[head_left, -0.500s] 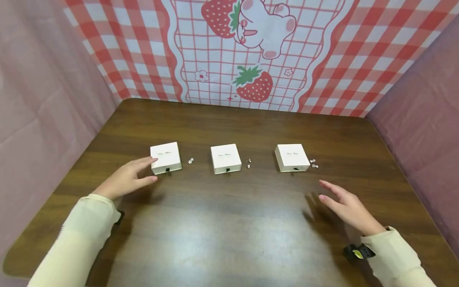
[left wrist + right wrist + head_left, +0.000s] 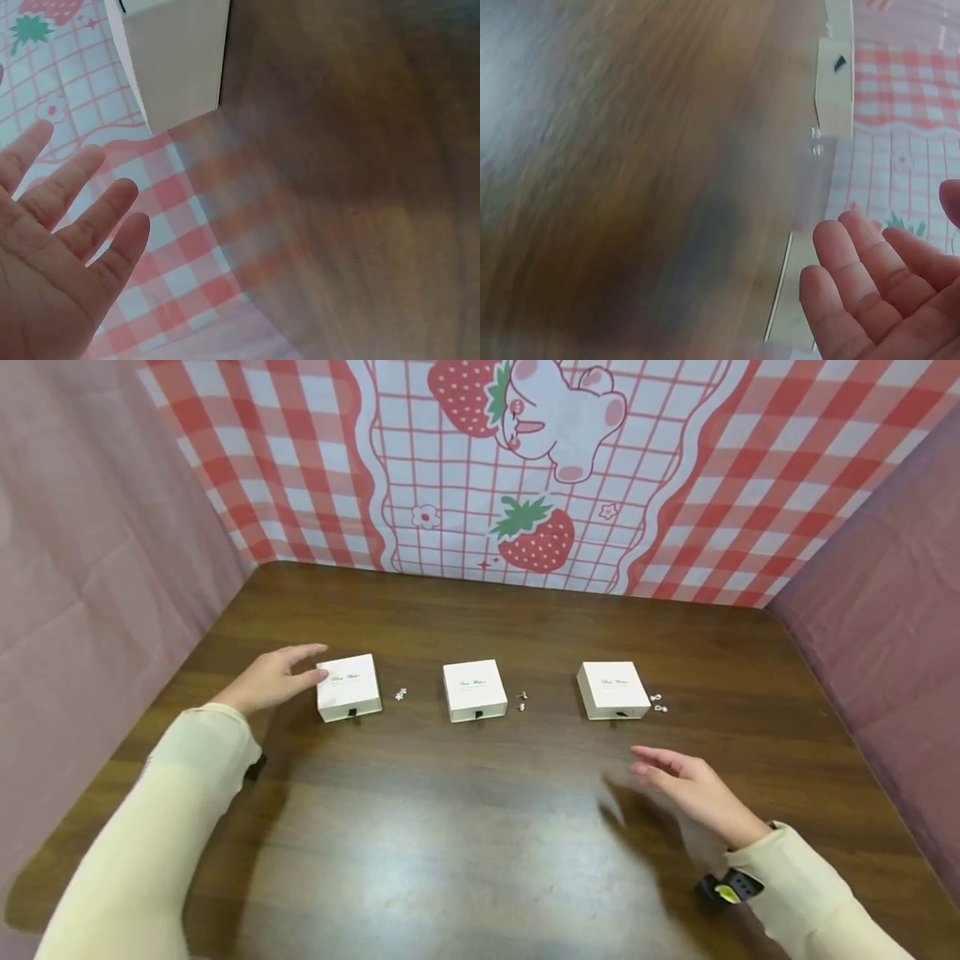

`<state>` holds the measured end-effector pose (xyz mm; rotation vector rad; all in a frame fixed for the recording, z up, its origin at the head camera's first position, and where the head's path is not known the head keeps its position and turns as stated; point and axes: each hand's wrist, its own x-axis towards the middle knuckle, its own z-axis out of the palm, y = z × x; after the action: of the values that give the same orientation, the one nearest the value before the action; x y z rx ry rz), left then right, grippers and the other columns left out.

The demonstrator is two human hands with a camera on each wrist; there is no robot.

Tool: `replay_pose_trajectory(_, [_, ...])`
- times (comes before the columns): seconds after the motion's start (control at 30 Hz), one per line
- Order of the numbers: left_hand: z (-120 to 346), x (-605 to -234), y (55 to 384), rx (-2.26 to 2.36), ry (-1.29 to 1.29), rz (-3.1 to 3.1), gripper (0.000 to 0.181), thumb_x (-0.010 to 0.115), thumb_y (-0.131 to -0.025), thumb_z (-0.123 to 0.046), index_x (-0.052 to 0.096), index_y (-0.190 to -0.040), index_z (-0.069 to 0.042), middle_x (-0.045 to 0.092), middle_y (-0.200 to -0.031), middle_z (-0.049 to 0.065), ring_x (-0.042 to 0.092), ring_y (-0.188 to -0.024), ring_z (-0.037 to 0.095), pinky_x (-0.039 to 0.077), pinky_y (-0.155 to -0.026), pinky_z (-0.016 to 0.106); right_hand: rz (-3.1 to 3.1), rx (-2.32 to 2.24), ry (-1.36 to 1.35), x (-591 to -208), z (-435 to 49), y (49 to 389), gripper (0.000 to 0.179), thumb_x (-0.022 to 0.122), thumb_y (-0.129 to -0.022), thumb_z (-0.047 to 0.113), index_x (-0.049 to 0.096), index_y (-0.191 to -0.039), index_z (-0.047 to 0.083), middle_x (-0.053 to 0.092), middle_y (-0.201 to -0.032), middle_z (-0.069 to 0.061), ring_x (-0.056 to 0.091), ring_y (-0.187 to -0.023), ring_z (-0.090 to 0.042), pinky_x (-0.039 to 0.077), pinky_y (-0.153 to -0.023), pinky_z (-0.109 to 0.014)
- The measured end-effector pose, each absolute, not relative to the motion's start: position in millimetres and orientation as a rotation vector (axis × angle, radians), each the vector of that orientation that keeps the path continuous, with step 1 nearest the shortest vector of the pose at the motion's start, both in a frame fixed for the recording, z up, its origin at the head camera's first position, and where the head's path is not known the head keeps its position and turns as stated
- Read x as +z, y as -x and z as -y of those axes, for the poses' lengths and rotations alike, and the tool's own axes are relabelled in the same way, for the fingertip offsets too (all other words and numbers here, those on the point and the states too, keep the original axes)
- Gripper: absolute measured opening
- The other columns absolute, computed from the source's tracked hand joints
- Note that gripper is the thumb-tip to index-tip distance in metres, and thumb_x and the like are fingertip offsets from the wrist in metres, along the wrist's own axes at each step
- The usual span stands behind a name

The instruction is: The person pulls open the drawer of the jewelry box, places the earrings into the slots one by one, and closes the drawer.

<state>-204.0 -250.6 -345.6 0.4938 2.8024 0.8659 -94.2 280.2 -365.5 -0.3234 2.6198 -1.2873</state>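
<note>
Three small white boxes with printed lids stand in a row on the wooden table: a left box (image 2: 348,687), a middle box (image 2: 474,690) and a right box (image 2: 613,690). Each shows a dark tab on its front. My left hand (image 2: 273,679) is at the left box's left side, fingers spread, thumb tip overlapping the lid edge in the head view. The left wrist view shows its fingers (image 2: 105,217) loosely straight, holding nothing. My right hand (image 2: 701,793) hovers in front of the right box, relaxed and holding nothing. Its fingers (image 2: 832,300) are slightly bent in the right wrist view.
Beside each box lie small silvery earrings: a flower-like pair (image 2: 401,694), a middle pair (image 2: 522,701) and a right pair (image 2: 658,702). A red checked strawberry cloth (image 2: 532,539) hangs behind the table (image 2: 450,610). Pink cloth (image 2: 90,527) hangs at both sides.
My left hand has moved away from me along the left box, from its front left corner to its left side. My right hand has shifted left. The boxes and earrings have stayed put.
</note>
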Motion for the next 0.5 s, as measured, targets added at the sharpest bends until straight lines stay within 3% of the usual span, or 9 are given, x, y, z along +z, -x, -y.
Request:
replay_pose_trajectory(0.3, [236, -350, 233, 0.675, -0.460, -2.762, 0.059, 0.050, -0.099, -0.027, 0.035, -0.142, 0.009, 0.039, -0.140, 0.033, 0.043, -0.124, 0.047, 0.031, -0.103, 0.057, -2.345, -1.459, 0.223, -371, -244, 99, 0.043, 0.048, -0.097, 0.008, 0.045, -0.127, -0.022, 0.066, -0.103, -0.027, 0.066, -0.086, -0.015, 0.054, -0.073, -0.029])
replay_pose_trajectory(0.5, [236, -356, 239, 0.653, -0.415, -2.733, 0.061, 0.049, -0.098, -0.031, 0.035, -0.142, 0.008, 0.040, -0.140, 0.033, 0.041, -0.126, 0.046, 0.030, -0.103, 0.057, -2.221, -1.521, 0.181, -378, -223, 100, 0.043, 0.048, -0.098, 0.008, 0.044, -0.128, -0.022, 0.067, -0.100, -0.023, 0.064, -0.082, -0.014, 0.055, -0.071, -0.029])
